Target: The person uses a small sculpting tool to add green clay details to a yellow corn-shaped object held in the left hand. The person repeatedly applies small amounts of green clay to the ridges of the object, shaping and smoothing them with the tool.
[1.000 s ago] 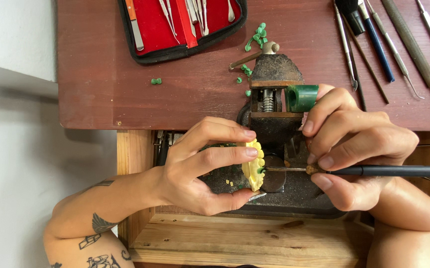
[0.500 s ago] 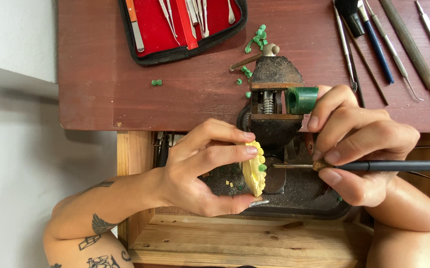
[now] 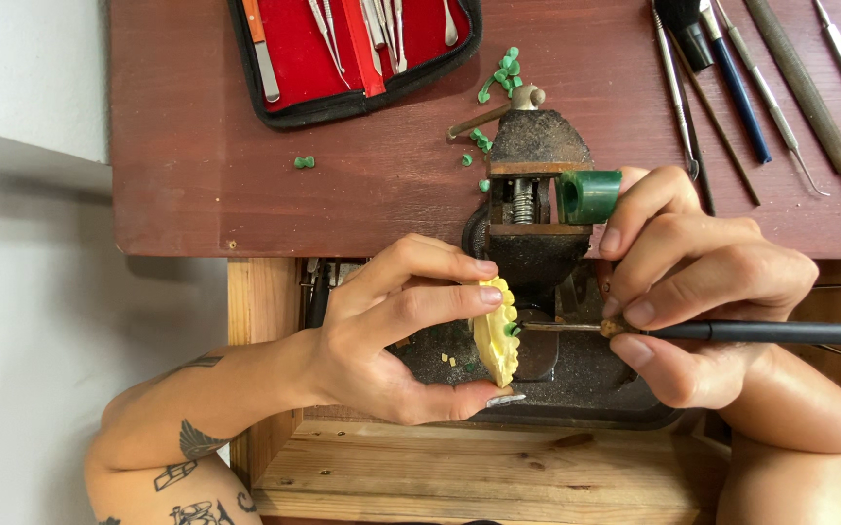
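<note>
Both hands crowd the vise [image 3: 537, 185]: tool tip [image 3: 527, 328] meets yellow piece [image 3: 494, 331] edge.

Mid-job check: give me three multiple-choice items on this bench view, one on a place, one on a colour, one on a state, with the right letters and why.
1. Where does the green ring piece sit?
A. in the red tool case
B. on the small vise
C. on the floor

2. What colour is the scalloped piece that the left hand holds?
A. pale yellow
B. blue
C. black

3. How is the red tool case?
A. zipped shut
B. turned face down
C. lying open

Answers:
1 B, it rests against the rusty small vise at the table edge.
2 A, the piece between thumb and fingers is pale yellow, and the thin tool in the right hand points at it.
3 C, metal instruments show on its red lining.
</note>
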